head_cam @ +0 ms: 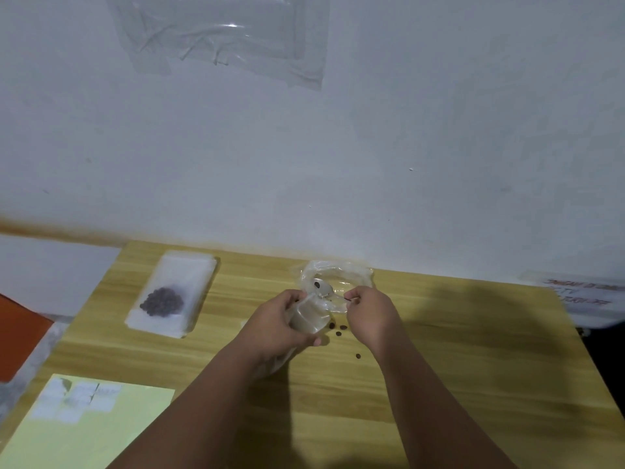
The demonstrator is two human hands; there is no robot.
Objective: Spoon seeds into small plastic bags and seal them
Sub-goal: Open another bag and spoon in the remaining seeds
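Note:
My left hand (280,319) grips a small clear plastic bag (309,318) and holds its mouth open above the wooden table (439,350). My right hand (367,311) pinches the thin handle of a metal spoon (323,288), whose bowl carries a dark seed right at the bag's mouth. Behind the hands lies a larger crumpled clear bag (338,270). Several loose dark seeds (340,328) lie on the table under the hands, one further toward me. To the left, a flat white packet (172,292) shows a heap of dark seeds inside.
A pale yellow sheet (84,431) with white labels lies at the table's near left corner. A white wall rises right behind the table, with a clear plastic sheet (223,35) taped to it. A white printed object (581,296) sits at the far right edge.

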